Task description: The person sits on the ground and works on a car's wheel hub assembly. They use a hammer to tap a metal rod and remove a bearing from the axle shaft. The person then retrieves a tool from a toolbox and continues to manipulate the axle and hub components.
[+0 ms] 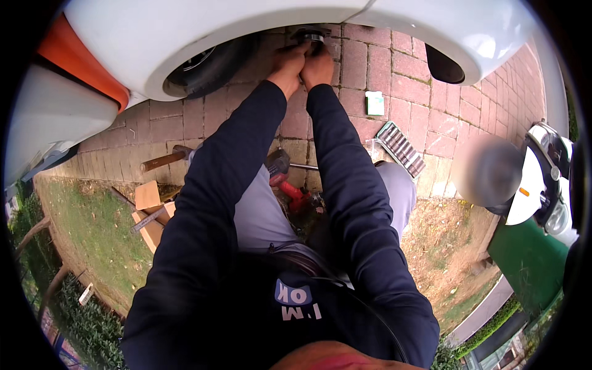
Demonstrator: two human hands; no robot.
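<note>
My arms in dark sleeves reach forward, and my hands come together just below the lower edge of a white vehicle body. My left hand and my right hand are both closed on a round dark metal part with a shiny silver ring. Its exact kind does not show, and my hands hide its near side. Left of my hands, a black tyre sits partly under the bodywork. Between my legs lies a red and black power tool, beside a metal rod.
On the brick paving stand a green and white small box and a socket set. A wooden-handled hammer and open cardboard box lie to the left. A scooter stands at the right, near a green panel.
</note>
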